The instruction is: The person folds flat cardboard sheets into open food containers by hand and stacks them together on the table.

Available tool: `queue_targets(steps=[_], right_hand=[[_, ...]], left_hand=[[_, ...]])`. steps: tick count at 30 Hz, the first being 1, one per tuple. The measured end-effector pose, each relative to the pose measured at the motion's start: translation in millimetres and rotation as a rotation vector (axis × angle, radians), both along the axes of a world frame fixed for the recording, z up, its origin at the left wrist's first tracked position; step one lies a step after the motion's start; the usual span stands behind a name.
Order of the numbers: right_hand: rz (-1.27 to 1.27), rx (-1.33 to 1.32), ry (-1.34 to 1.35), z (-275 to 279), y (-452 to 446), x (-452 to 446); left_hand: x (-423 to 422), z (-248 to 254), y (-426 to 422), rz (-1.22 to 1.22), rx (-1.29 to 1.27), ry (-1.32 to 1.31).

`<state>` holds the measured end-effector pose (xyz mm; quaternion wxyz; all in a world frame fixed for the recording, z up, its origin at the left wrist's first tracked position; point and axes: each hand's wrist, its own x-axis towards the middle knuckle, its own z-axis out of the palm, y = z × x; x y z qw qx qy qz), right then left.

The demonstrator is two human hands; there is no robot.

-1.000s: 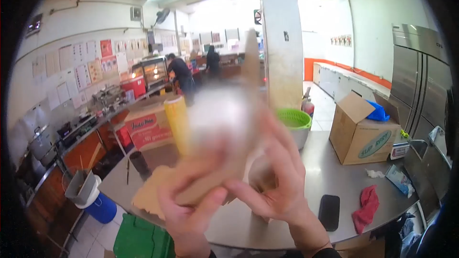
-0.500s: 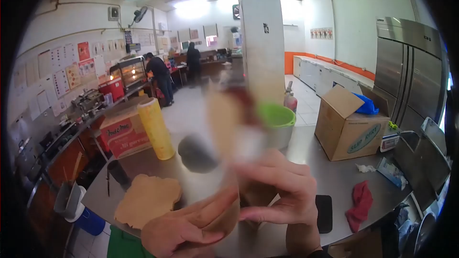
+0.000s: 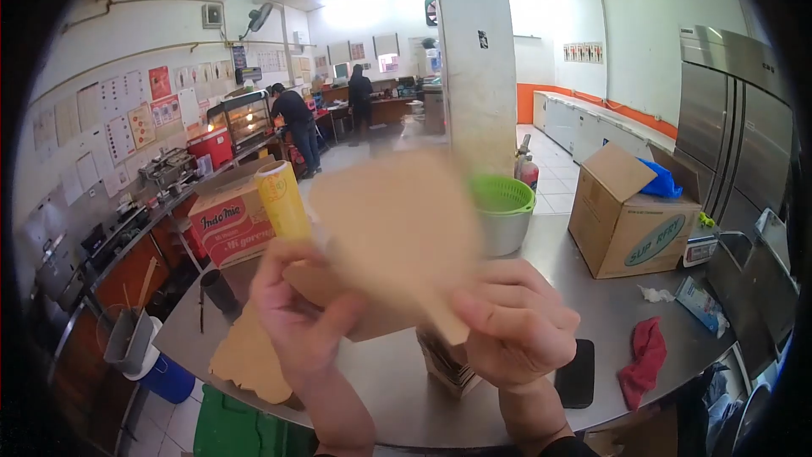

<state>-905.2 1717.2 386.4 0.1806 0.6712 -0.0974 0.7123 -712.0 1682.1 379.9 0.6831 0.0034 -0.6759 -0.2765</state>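
A brown cardboard piece (image 3: 397, 228), blurred by motion, is held up between my two hands, its broad plain face toward me. My left hand (image 3: 304, 313) pinches its lower left part, where a flap bends back. At the lower right edge, the thumb and curled fingers of my right hand (image 3: 520, 322) grip a narrow tab. Below the piece, a stack of folded brown cardboard (image 3: 446, 364) stands on the table. Flat brown cardboard (image 3: 249, 360) with an uneven edge lies left of it, partly behind my left forearm.
The steel table (image 3: 381, 389) carries a yellow roll (image 3: 283, 199), an Indomie carton (image 3: 228, 220), a green colander on a pot (image 3: 501, 203), an open carton (image 3: 634, 224), a black phone-like slab (image 3: 575, 372) and a red cloth (image 3: 643, 364). Two people stand at the back.
Both hands have risen and spread apart, lifting the cardboard piece until its broad face fills the middle. The folded stack below now shows more fully. The view has shifted slightly.
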Motion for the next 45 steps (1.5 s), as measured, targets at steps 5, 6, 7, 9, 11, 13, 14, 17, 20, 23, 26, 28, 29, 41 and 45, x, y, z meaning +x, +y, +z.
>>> queue_targets(steps=[5,6,7,9,11,13,14,17,20,23,26,28,29,41,45], right_hand=[[0.002,0.026,-0.092,0,-8,0],[0.038,0.065,-0.101,1,-9,-1],[0.038,0.064,-0.098,3,-10,-1],[-0.080,-0.025,-0.023,5,-11,-2],[-0.074,-0.043,0.004,6,-11,-4],[-0.068,-0.059,0.033,6,-8,-6],[-0.052,-0.060,0.064,6,-6,-7],[-0.021,-0.014,0.204,7,-2,-17],[0.047,0.101,0.322,5,-4,-15],[0.163,0.181,0.338,4,-12,-10],[0.315,0.196,0.249,2,-12,8],[0.403,0.204,0.153,-3,-8,19],[0.280,0.108,0.173,-6,-6,22],[0.001,0.143,0.267,-8,-5,13],[0.193,0.307,0.070,-10,-4,24]], left_hand=[[-4,2,4,-0.161,0.208,-0.208],[-6,3,8,-0.161,0.207,-0.204],[-8,4,14,-0.102,0.248,-0.185],[-11,4,20,-0.042,0.292,-0.165],[-10,3,22,-0.080,0.344,-0.158],[-8,0,23,-0.146,0.345,-0.100],[-7,-2,23,-0.214,0.342,-0.042],[15,-5,6,-0.475,0.295,-0.189],[10,1,17,-0.573,0.385,-0.107],[0,-2,37,-0.138,0.440,0.026],[-9,5,52,0.078,0.331,0.258],[-5,4,56,0.163,0.173,0.265],[-2,3,58,0.246,0.018,0.263],[1,9,44,-0.048,0.166,0.115],[-14,12,45,0.025,0.294,0.087]])
